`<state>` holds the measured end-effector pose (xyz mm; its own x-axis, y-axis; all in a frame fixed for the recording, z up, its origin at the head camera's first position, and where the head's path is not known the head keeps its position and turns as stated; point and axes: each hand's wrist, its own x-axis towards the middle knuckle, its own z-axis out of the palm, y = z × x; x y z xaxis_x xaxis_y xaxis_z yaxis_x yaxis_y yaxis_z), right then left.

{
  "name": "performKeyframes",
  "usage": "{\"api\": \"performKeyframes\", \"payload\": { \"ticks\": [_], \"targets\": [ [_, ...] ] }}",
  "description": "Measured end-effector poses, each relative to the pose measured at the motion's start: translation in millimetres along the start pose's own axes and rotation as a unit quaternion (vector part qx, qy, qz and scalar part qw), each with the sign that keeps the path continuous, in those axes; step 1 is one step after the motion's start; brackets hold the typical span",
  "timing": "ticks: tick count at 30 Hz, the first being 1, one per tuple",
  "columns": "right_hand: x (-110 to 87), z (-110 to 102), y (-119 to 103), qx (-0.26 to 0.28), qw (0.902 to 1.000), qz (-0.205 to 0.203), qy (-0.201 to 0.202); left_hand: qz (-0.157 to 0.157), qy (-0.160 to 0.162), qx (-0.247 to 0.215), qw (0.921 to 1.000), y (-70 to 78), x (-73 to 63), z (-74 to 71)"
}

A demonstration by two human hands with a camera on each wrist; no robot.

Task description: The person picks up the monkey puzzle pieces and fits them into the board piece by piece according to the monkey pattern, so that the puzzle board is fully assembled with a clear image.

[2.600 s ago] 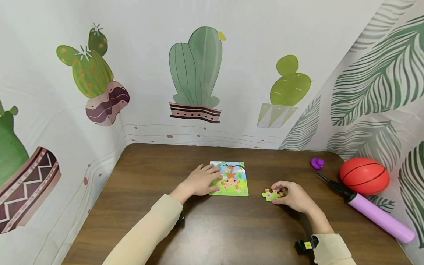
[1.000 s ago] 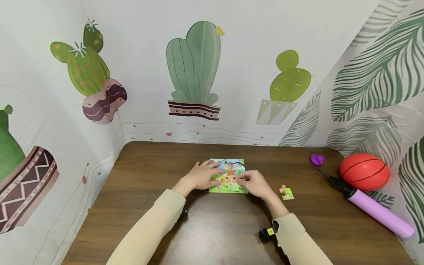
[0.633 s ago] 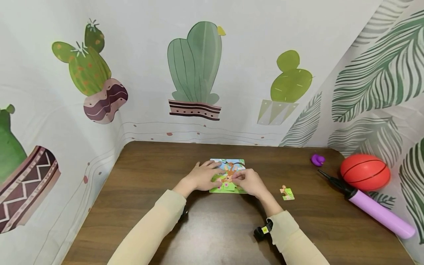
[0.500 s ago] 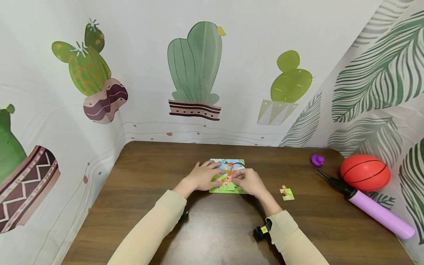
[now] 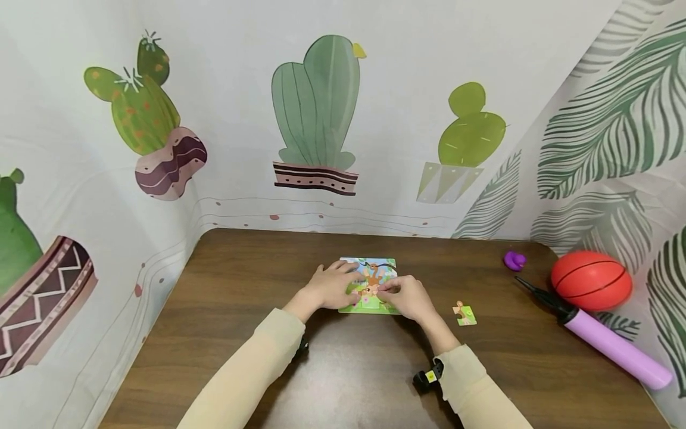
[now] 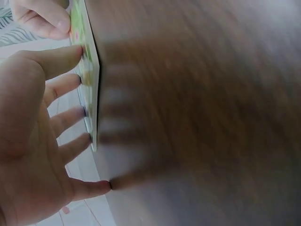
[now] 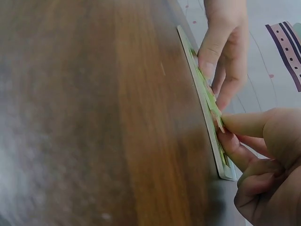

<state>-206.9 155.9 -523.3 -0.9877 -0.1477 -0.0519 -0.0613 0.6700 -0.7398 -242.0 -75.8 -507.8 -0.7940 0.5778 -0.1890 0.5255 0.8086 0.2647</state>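
A square jigsaw puzzle board [image 5: 389,264] with a monkey picture lies flat on the brown table. My left hand [image 5: 328,287] rests on its left part; in the left wrist view the spread fingers [image 6: 70,117] touch the board, with the little finger on the table beyond its edge. Over the board's lower middle, my right hand [image 5: 408,296] pinches a green puzzle piece [image 7: 215,112] between thumb and fingertips. The piece sits slightly tilted above the board's surface in the right wrist view. Another puzzle piece [image 5: 465,313] lies on the table right of the board.
At the right side are a purple rubber duck [image 5: 515,260], a red ball [image 5: 592,280] and a pink hand pump [image 5: 616,345] with a black nozzle. Cloth printed with cacti [image 5: 316,107] and leaves hangs behind the table [image 5: 257,262].
My right hand has gone left from the loose pieces to the board with one piece, leaving another behind on the table. The piece has shifted slightly over the board. My left hand stays put.
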Motion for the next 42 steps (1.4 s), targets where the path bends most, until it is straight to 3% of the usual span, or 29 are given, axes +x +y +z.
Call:
{"api": "performKeyframes", "payload": {
  "ticks": [12,20,35,42],
  "targets": [
    [-1.3,4,-3,-0.024,0.9997,0.008,0.007,-0.020,0.006,0.012,0.9997,7.6,-0.6,1.3],
    [-0.6,3,-5,-0.030,0.9995,0.001,0.008,-0.034,0.031,0.024,0.9987,14.0,1.4,4.7],
    [-7.6,-9,10,0.002,0.9988,-0.047,-0.012,-0.040,0.046,0.013,0.9981,16.9,1.6,8.1],
    [-10.2,-23,23,-0.015,0.9985,-0.046,0.026,-0.036,0.053,0.027,0.9976,17.8,2.4,10.5]
  ]
}}
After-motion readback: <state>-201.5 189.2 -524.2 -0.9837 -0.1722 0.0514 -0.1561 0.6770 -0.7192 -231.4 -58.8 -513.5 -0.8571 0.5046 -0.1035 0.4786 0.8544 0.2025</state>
